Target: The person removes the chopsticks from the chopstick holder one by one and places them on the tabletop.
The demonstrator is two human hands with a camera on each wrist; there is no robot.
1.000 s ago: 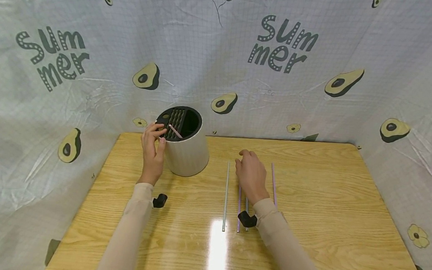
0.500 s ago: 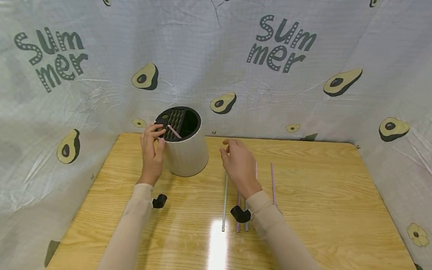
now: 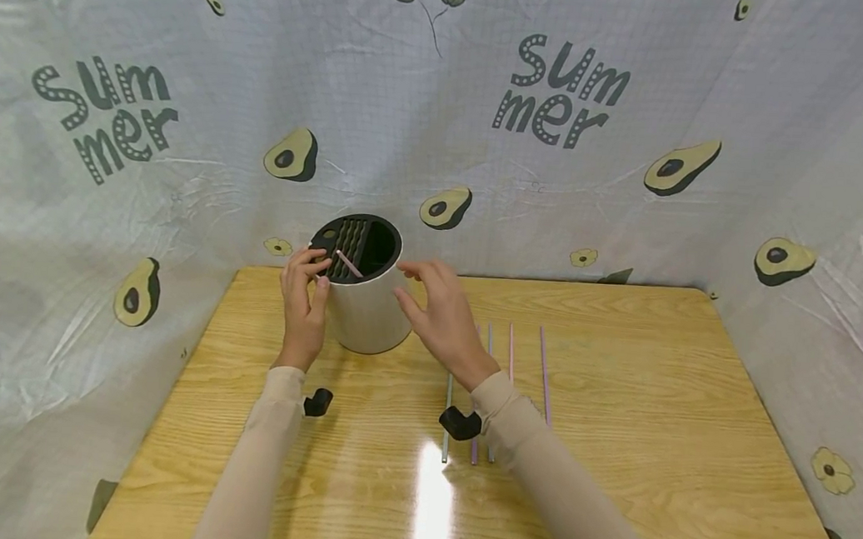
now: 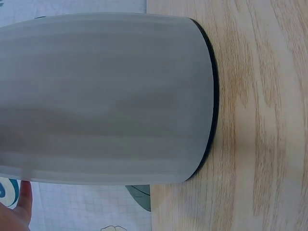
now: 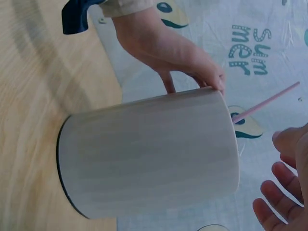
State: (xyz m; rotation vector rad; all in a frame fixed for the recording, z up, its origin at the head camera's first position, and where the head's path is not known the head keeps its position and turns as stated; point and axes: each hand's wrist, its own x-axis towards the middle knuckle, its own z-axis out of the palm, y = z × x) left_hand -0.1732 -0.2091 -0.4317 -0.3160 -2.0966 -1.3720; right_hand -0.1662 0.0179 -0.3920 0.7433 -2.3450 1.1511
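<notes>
A pale round knife-block-style holder (image 3: 368,319) with a black slotted top stands at the back left. My left hand (image 3: 303,306) rests against its left side, fingertips over the rim and thumb below. In the right wrist view, that left hand (image 5: 171,50) touches the wall and upper edge. A thin pink stick (image 3: 349,263) leans out of the top. My right hand (image 3: 439,312) is raised at the holder's right, fingers loosely spread and holding nothing. The right wrist view shows its fingers (image 5: 281,187) apart from the rim.
Several thin sticks lie roughly parallel on the wooden table (image 3: 655,402): a green stick (image 3: 446,433), a blue stick (image 3: 490,340), a pink stick (image 3: 512,346) and purple ones, partly under the right arm. A printed cloth (image 3: 556,211) hangs behind the table.
My right hand has moved left from above the sticks to beside the holder, opening its fingers and uncovering the pink stick on the table. The left hand has stayed in place.
</notes>
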